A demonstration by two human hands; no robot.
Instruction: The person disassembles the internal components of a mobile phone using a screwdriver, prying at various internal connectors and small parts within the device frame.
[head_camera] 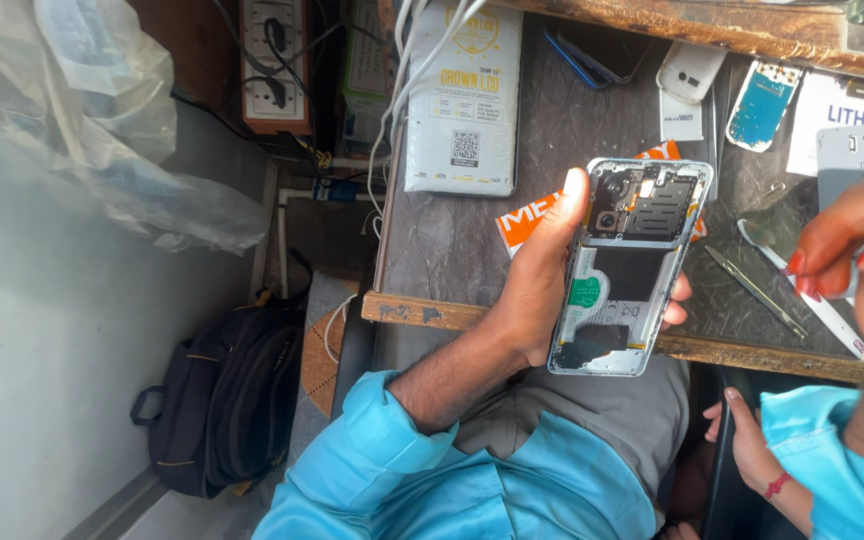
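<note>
The opened phone (630, 268), its back cover off, sits above the near edge of the desk (452, 240), held upright with its long axis running from the person's lap toward the far edge, camera end away. The left hand (542, 280) is clamped on it, thumb along the left rim and fingertips curling round the right rim, so this hand alone carries it. The right hand (857, 245) hovers just to the right of the phone, well clear of it, fingers pinched together on a slim white tool (820, 305) that slants down toward the desk's near right corner. The phone's frame is silvery metal with dark shielding, a small lens module and a green sticker inside. Thin metal tweezers (752, 288) lie on the dark, scuffed desk surface between the two hands. A white box (464, 100) rests toward the far left edge.
</note>
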